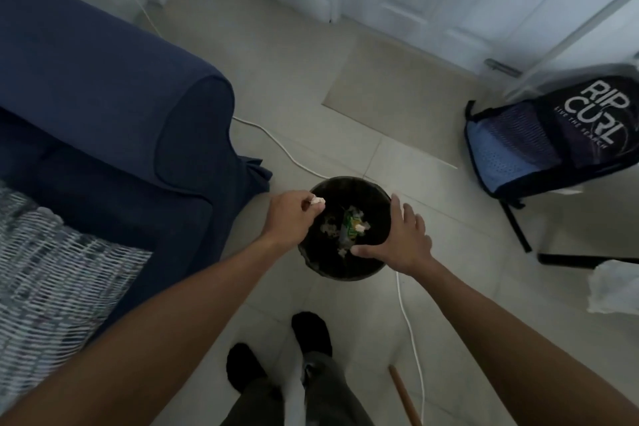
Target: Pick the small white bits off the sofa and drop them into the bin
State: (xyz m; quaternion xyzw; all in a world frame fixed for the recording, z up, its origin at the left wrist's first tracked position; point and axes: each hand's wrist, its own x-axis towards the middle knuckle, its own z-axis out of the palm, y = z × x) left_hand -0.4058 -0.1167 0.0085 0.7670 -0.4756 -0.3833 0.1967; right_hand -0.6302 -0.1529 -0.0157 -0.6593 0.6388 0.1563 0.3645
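A round black bin (345, 271) stands on the tiled floor just right of the dark blue sofa (103, 107). Inside it lie white scraps and a green wrapper (351, 223). My left hand (290, 216) hovers over the bin's left rim, fingers pinched on small white bits (317, 201). My right hand (397, 242) rests on the bin's right and near rim, thumb along the front edge and fingers spread over the side.
A white and grey woven cushion (52, 266) lies on the sofa seat at left. A white cable (409, 322) runs across the floor past the bin. A dark backpack (553, 138) leans at right. A wooden stick (403, 394) and my feet (311, 332) are below.
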